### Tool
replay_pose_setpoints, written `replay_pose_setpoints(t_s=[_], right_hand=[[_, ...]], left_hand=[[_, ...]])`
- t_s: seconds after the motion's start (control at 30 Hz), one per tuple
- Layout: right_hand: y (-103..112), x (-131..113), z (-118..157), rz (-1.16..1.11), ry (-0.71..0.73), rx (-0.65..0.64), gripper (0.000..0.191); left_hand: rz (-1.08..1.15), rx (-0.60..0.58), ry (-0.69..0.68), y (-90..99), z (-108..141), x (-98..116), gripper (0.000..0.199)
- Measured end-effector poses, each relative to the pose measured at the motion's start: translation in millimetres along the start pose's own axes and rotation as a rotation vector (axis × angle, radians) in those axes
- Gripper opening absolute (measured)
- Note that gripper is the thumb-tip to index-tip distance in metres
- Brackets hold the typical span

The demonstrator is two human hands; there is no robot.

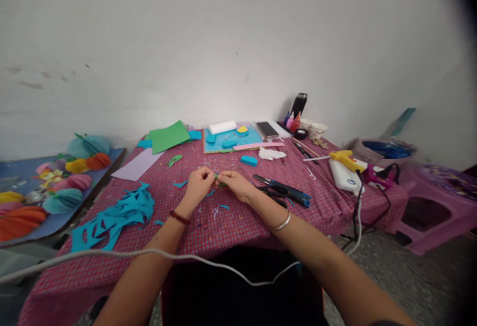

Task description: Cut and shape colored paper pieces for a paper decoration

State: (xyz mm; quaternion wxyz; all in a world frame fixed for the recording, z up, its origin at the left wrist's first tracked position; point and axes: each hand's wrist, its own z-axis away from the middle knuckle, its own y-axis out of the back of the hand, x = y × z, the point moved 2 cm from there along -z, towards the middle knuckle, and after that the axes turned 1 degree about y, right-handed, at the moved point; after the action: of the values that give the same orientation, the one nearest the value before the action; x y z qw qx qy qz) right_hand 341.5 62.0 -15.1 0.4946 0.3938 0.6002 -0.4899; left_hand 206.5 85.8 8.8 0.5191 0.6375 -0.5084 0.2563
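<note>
Over the middle of the checkered cloth, my left hand (pixel 200 185) and my right hand (pixel 234 185) meet fingertip to fingertip. Both pinch a small piece of green paper (pixel 221 184), mostly covered by the fingers. Cut green paper pieces (pixel 174 160) lie beyond my left hand. Just right of my right hand are black-handled scissors (pixel 274 191) and a blue utility knife (pixel 294 194). Small blue and white paper scraps (pixel 216 211) are scattered below and around both hands. A small blue paper stack (pixel 248 160) lies past my right hand.
Cut blue paper (pixel 115 216) heaps at the left. Green sheet (pixel 169 137), phone (pixel 267 129), paint bottles (pixel 294 121) and paper cups (pixel 317 130) line the back. A yellow glue gun (pixel 345 159) rests at right. A white cable (pixel 179 255) crosses in front of my forearms.
</note>
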Motion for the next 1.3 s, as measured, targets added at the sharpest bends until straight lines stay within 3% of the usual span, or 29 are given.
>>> replay_pose_setpoints(t_s=[0.17, 0.33, 0.43, 0.57, 0.73, 0.97, 1.17, 1.3], right_hand=[[1, 0, 0, 0.004, -0.024, 0.018, 0.022], [2, -1, 0, -0.011, -0.048, 0.034, 0.02], [2, 0, -1, -0.019, -0.041, 0.033, 0.02], [1, 0, -1, -0.03, -0.02, 0.016, 0.02], [1, -1, 0, -0.027, -0.016, -0.003, 0.019], [2, 1, -1, 0.058, -0.008, -0.002, 0.023], [2, -5, 0, 0.318, 0.099, 0.03, 0.02], [4, -11, 3, 0.554, 0.209, 0.036, 0.021]], left_hand=[[0.054, 0.114, 0.022, 4.1, -3, -9, 0.021], [0.139, 0.125, 0.097, 3.2, -4, -13, 0.02], [0.324, 0.085, 0.166, 2.3, -2, -10, 0.015], [0.613, -0.056, 0.23, 0.9, 0, -3, 0.017], [0.768, -0.104, 0.275, -1.5, 1, -4, 0.017], [0.798, -0.071, 0.265, -1.2, 0, -5, 0.02], [0.719, -0.083, 0.235, 2.1, 0, -1, 0.017], [0.399, -0.329, 0.207, 5.6, 1, 3, 0.016]])
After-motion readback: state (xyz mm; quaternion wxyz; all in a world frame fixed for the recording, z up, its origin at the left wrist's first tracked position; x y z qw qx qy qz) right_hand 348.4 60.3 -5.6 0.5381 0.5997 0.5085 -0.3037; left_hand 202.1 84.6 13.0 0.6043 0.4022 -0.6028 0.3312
